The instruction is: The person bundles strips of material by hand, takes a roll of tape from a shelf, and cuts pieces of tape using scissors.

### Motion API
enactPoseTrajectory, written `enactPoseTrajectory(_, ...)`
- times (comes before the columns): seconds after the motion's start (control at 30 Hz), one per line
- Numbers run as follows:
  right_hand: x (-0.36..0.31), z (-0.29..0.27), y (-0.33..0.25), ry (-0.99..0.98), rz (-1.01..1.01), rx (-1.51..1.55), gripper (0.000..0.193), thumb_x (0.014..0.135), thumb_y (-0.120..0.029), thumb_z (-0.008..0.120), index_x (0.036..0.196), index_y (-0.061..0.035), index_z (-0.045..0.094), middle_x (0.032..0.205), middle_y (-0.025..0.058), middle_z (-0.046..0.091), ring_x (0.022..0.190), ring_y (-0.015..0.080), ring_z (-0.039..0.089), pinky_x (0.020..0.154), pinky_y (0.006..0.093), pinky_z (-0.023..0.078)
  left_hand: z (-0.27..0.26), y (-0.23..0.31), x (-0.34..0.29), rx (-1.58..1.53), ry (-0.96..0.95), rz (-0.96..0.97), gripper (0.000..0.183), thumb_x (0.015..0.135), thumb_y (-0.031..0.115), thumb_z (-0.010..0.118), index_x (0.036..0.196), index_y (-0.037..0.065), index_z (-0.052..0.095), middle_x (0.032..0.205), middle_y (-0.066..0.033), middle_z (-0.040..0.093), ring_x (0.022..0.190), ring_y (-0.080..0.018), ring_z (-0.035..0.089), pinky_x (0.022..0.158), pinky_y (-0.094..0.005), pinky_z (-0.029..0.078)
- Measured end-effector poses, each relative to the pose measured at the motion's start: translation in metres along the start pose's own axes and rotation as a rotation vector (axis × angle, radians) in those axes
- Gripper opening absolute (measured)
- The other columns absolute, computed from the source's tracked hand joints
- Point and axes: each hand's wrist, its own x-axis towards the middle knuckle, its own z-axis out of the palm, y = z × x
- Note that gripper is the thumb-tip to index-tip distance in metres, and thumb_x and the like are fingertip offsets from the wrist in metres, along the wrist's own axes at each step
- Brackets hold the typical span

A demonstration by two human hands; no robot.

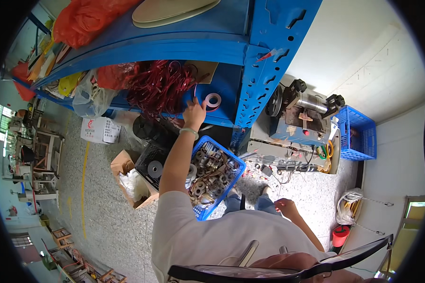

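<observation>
My left hand (194, 113) reaches over the edge of a blue metal shelf (228, 88), wearing a pale bracelet on the wrist. Its fingers look spread, just left of a roll of pale pink tape (213, 100) lying on the shelf. A thin pale strip (195, 88) rises at the fingertips; whether they touch it I cannot tell. Beyond lies a tangled heap of dark red cords (157, 89). My right hand (286, 209) hangs low by my side, fingers loosely bent and apart, with nothing seen in it.
Below my left arm stands a blue plastic basket (238, 172) full of rolls and metal parts. Beside it are a black crate (146, 162) and an open cardboard box (120, 162). A bench machine (301, 125) and another blue basket (359, 148) stand to the right.
</observation>
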Motion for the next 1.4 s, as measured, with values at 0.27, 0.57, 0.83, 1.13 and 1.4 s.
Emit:
enactPoseTrajectory(0.27,0.003,0.006,-0.009,-0.078,-0.027,-0.057,0.016,0.086,-0.014,0.062,0.092,0.0,0.065,0.075,0.0056,0.066,0.066,0.0122,0.062,0.063,0.0263,0.051,0.035,0.017,0.039,0.073,-0.06,-0.062,0.053,0.079,0.051,0.06,0.112,0.009,0.055,0.117,-0.0206,0.049,0.092,-0.04,0.061,0.076,-0.0459,0.053)
enactPoseTrajectory(0.57,-0.004,-0.02,-0.071,-0.166,-0.321,0.119,0.015,0.088,-0.014,0.057,0.092,-0.0023,0.065,0.074,0.003,0.064,0.068,0.0096,0.058,0.065,0.0266,0.047,-0.001,0.016,-0.068,-1.208,-0.207,-0.098,0.018,0.084,0.011,0.061,0.097,-0.001,0.059,0.084,-0.0063,0.063,0.072,-0.0126,0.062,0.063,-0.0263,0.052)
enactPoseTrajectory(0.83,-0.014,-0.069,-0.215,-0.433,-0.463,0.469,0.04,0.093,-0.033,0.053,0.107,0.0036,0.06,0.077,0.0029,0.059,0.065,0.0095,0.055,0.05,0.0218,0.043,-0.089,0.13,-0.253,-1.645,-0.563,0.189,0.024,0.083,-0.005,0.058,0.107,0.002,0.059,0.1,-0.0067,0.06,0.094,-0.0173,0.061,0.083,-0.0288,0.049)
enactPoseTrajectory(1.13,-0.031,-0.136,-0.195,-0.218,-0.627,0.566,0.022,0.089,-0.02,0.061,0.086,0.0003,0.067,0.064,0.0011,0.059,0.055,0.0059,0.051,0.047,0.0193,0.039,-0.08,0.214,-0.321,-1.473,-0.615,0.164,0.025,0.09,0.002,0.048,0.114,0.0,0.056,0.114,-0.01,0.057,0.101,-0.0219,0.061,0.085,-0.029,0.05)
enactPoseTrajectory(1.4,-0.044,-0.189,-0.15,-0.104,-0.938,0.479,0.012,0.082,-0.006,0.067,0.092,0.0008,0.067,0.077,0.0027,0.063,0.069,0.0104,0.058,0.06,0.0229,0.046,-0.08,0.283,-0.353,-1.635,-0.625,-0.075,0.036,0.087,0.004,0.052,0.123,0.003,0.049,0.104,-0.0089,0.06,0.086,-0.0248,0.066,0.059,-0.0267,0.053)
